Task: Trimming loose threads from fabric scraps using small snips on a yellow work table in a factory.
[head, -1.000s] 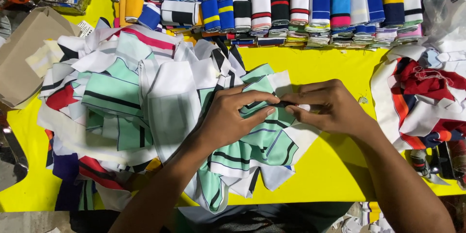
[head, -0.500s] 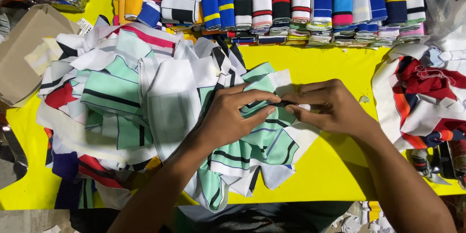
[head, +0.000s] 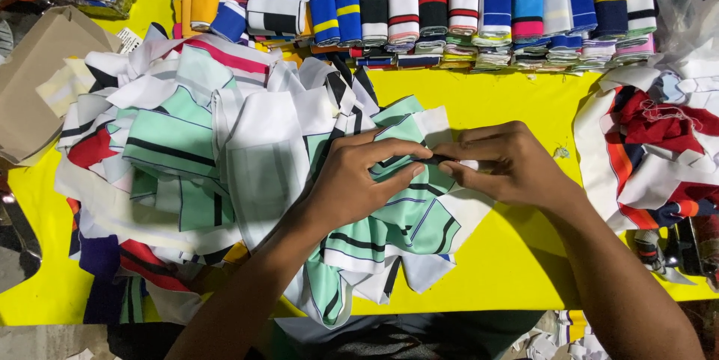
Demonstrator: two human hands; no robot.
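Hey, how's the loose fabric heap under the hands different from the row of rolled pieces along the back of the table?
The loose heap lies jumbled and unfolded; the rolled pieces stand neat, side by side. The heap is mostly white and mint green with dark stripes; the rolls run blue, black, yellow and pink. The left hand and right hand work on the heap; the rolls lie untouched. Both rest on the yellow table.

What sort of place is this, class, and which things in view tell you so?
Probably a garment workshop: rows of rolled striped collar bands line the yellow table, and both hands work at a heap of cut fabric pieces.
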